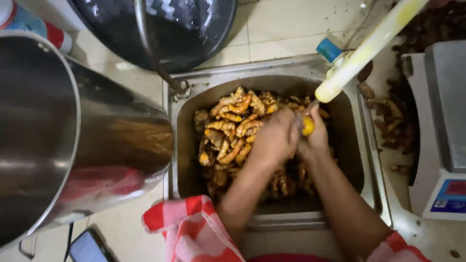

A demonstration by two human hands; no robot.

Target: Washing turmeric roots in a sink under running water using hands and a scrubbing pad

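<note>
Both my hands are together over a steel sink (272, 80) filled with several orange-yellow turmeric roots (233, 128). My left hand (274, 138) and my right hand (316, 138) are closed around one turmeric piece (307, 125), whose bright yellow end shows between them. A thin stream of water falls onto it from a pale yellow tap spout (361, 53) above. My forearms reach in from the bottom, with red and white checked sleeves (191, 228).
A large shiny steel pot (73, 140) fills the left. A dark round pan (170, 29) lies at the top. A white weighing scale (444, 131) stands at the right, with brown peelings (393, 121) beside it. A phone (87, 247) lies at bottom left.
</note>
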